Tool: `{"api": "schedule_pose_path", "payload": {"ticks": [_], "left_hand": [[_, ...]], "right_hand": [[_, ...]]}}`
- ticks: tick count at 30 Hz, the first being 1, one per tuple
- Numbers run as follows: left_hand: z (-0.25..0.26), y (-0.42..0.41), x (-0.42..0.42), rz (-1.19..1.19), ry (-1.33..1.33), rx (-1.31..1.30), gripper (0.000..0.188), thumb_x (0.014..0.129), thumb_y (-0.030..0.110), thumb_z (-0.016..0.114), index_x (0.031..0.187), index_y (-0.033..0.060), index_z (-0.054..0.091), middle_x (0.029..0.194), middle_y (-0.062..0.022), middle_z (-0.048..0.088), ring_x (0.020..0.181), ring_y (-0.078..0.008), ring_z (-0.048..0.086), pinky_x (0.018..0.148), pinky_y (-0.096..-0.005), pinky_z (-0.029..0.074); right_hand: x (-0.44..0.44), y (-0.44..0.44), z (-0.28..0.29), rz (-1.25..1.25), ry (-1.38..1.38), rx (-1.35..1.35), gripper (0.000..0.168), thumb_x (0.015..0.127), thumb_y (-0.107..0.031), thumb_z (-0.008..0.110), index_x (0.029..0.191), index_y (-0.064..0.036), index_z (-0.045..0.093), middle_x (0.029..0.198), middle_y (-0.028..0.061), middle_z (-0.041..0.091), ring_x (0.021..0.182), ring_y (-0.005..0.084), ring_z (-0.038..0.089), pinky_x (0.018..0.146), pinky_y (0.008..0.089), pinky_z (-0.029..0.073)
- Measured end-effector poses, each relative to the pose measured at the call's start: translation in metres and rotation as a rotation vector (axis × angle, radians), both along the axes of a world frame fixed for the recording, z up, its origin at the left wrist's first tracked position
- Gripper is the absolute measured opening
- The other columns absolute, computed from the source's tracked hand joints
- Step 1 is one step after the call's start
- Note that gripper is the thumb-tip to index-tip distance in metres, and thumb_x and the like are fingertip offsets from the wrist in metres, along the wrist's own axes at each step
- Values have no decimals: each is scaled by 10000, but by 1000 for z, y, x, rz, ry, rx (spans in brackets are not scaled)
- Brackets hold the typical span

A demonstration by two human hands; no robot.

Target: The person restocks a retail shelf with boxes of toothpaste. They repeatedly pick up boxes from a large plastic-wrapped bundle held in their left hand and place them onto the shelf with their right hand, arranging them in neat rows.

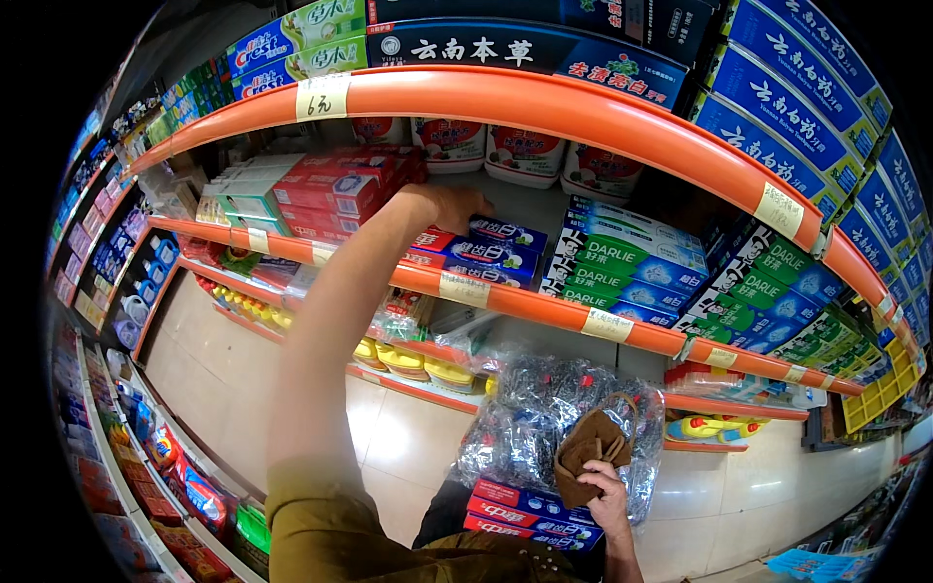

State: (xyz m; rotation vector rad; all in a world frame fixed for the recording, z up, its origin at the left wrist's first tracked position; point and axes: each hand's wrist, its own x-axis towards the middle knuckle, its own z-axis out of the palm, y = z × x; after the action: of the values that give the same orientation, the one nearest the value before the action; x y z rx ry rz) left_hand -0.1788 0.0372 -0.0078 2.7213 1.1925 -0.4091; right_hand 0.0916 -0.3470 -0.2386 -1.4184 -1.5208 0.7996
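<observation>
My left hand reaches onto the orange-edged shelf and rests at a stack of red and blue toothpaste boxes; whether its fingers grip a box cannot be told. Lower down, my right hand is closed on a brown cloth, beside more toothpaste boxes of the same red and blue kind. These lower boxes lie close to my body, in front of shrink-wrapped bottles with red caps. Green and blue Darlie toothpaste boxes are stacked to the right of my left hand.
An orange shelf edge with price tags curves above my left arm. White bottles stand behind the stacks, red boxes to the left. Yellow-capped containers sit on the bottom shelf. A yellow plastic basket is at the far right.
</observation>
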Motion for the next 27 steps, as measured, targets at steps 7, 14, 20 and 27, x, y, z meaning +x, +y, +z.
{"api": "schedule_pose_path", "payload": {"ticks": [7, 14, 20, 27], "left_hand": [[9, -5, 4, 74, 87, -23, 539, 786, 142, 592, 1311, 167, 476, 1341, -64, 469, 1201, -262, 462, 1019, -393, 395], [1, 6, -1, 20, 54, -34, 545, 774, 105, 560, 1308, 187, 486, 1312, -75, 495, 1181, -262, 486, 991, -368, 414], [-2, 11, -7, 55, 32, -50, 530, 744, 84, 533, 1267, 171, 536, 1264, -95, 540, 1113, -264, 541, 948, -349, 440], [15, -15, -1, 53, 41, -16, 525, 739, 155, 510, 1264, 134, 538, 1234, -129, 557, 1091, -271, 552, 945, -346, 437]], "right_hand": [[-2, 2, 5, -8, -11, 15, 264, 621, 78, 597, 863, -11, 656, 1026, 131, 607, 962, 286, 586, 833, 335, 451], [0, 4, 6, -2, -27, 16, 294, 607, 98, 560, 868, -3, 652, 1039, 136, 604, 960, 279, 586, 829, 329, 452], [-1, 4, 7, 3, -9, 4, 310, 602, 110, 546, 873, 3, 650, 1045, 135, 599, 961, 264, 580, 820, 318, 449], [-1, 4, 3, -18, 13, 7, 263, 625, 77, 628, 870, -14, 661, 1037, 124, 608, 959, 262, 588, 828, 331, 455]]}}
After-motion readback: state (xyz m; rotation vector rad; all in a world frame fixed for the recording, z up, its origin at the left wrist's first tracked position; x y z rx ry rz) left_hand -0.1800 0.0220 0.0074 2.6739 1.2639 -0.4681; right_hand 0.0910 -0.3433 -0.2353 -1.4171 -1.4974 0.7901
